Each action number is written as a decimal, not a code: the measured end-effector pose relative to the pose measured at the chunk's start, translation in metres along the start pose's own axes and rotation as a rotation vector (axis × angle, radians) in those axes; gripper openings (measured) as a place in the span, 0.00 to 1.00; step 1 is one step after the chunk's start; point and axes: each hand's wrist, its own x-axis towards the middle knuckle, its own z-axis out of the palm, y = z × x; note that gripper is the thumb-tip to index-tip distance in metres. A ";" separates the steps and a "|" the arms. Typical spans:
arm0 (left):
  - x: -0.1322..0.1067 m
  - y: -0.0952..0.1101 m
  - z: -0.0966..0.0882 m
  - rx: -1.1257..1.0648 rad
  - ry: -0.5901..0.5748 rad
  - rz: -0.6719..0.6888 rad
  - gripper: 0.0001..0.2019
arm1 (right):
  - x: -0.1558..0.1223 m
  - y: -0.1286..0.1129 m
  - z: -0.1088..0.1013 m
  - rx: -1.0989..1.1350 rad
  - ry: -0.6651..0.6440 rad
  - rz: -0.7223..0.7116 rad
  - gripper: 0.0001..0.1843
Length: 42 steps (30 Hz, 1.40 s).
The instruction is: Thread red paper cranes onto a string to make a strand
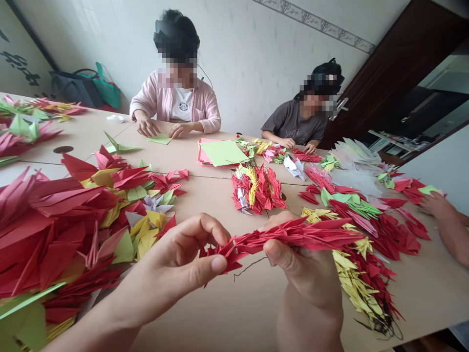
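Here's the long strand of spiky red folded-paper pieces [293, 235], held up over the pale tabletop [220, 313]! The left hand [185, 259] pinches its left end between thumb and forefinger; the right hand [308, 269] wraps its middle, thumb in front. A thin black thread [250, 266] dangles below. Just beyond sits a red, yellow and white paper bundle [261, 189]; leftward, a big heap of red folded paper [51, 220]; rightward, a yellow-and-red paper garland [353, 283].

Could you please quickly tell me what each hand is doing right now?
Left hand: closed, thumb and fingers at one end of the red paper strand.
Right hand: closed, holding the same strand.
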 end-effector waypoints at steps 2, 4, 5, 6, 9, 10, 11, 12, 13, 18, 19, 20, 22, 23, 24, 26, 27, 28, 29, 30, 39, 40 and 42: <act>0.000 0.001 0.000 0.095 0.017 0.061 0.03 | 0.000 0.001 -0.001 -0.004 0.008 0.001 0.05; -0.001 0.001 -0.002 0.203 0.035 0.120 0.03 | -0.001 0.002 -0.001 -0.008 0.013 0.004 0.05; -0.002 -0.001 -0.002 0.254 0.045 0.147 0.04 | -0.001 0.002 -0.002 -0.017 0.016 0.007 0.06; -0.002 -0.003 -0.003 0.304 0.064 0.176 0.06 | -0.001 0.002 -0.002 -0.034 0.023 0.009 0.07; -0.003 -0.010 -0.003 0.474 0.153 0.282 0.11 | -0.002 0.002 -0.001 -0.088 0.052 0.015 0.10; -0.002 -0.011 -0.002 0.537 0.185 0.326 0.12 | -0.002 0.002 -0.001 -0.096 0.062 0.014 0.11; -0.002 -0.013 -0.001 0.599 0.210 0.372 0.14 | -0.002 0.002 -0.001 -0.099 0.068 0.013 0.11; -0.001 -0.014 0.000 0.656 0.228 0.429 0.15 | -0.002 0.003 0.000 -0.104 0.071 0.014 0.12; 0.000 -0.014 0.000 0.706 0.234 0.491 0.16 | -0.002 0.003 0.000 -0.107 0.074 0.014 0.12; 0.006 -0.011 0.002 0.854 0.234 0.734 0.21 | 0.000 0.004 0.003 -0.101 0.103 0.021 0.14; 0.006 -0.010 0.002 0.879 0.231 0.754 0.21 | 0.000 0.004 0.004 -0.100 0.113 0.020 0.15; 0.007 -0.010 0.002 0.903 0.228 0.772 0.21 | 0.000 0.004 0.004 -0.099 0.121 0.019 0.15; 0.007 -0.009 0.002 0.926 0.212 0.788 0.21 | 0.000 0.005 0.004 -0.077 0.126 0.023 0.15; 0.006 -0.009 0.001 0.913 0.208 0.781 0.21 | -0.001 0.005 0.003 -0.054 0.124 0.029 0.14; 0.005 -0.010 0.001 0.881 0.207 0.764 0.21 | -0.001 0.006 0.002 -0.026 0.119 0.037 0.13; 0.002 -0.012 0.000 0.789 0.215 0.714 0.20 | -0.001 0.008 0.001 0.032 0.103 0.052 0.13; 0.001 -0.013 -0.001 0.745 0.223 0.691 0.20 | -0.001 0.009 0.001 0.053 0.095 0.054 0.13; -0.001 -0.015 -0.002 0.712 0.230 0.675 0.21 | 0.000 0.009 0.001 0.067 0.087 0.051 0.15; -0.002 -0.016 -0.002 0.693 0.239 0.662 0.22 | 0.000 0.009 0.002 0.073 0.079 0.049 0.16; -0.002 -0.018 -0.003 0.687 0.249 0.651 0.22 | 0.001 0.009 0.003 0.071 0.077 0.046 0.17; -0.002 -0.018 -0.005 0.787 0.315 0.698 0.22 | -0.006 0.004 0.013 -0.258 0.184 -0.121 0.07; -0.003 -0.017 -0.005 0.785 0.312 0.703 0.22 | -0.007 0.004 0.013 -0.290 0.171 -0.142 0.07; -0.004 -0.017 -0.004 0.764 0.295 0.706 0.22 | -0.009 0.004 0.012 -0.333 0.136 -0.160 0.07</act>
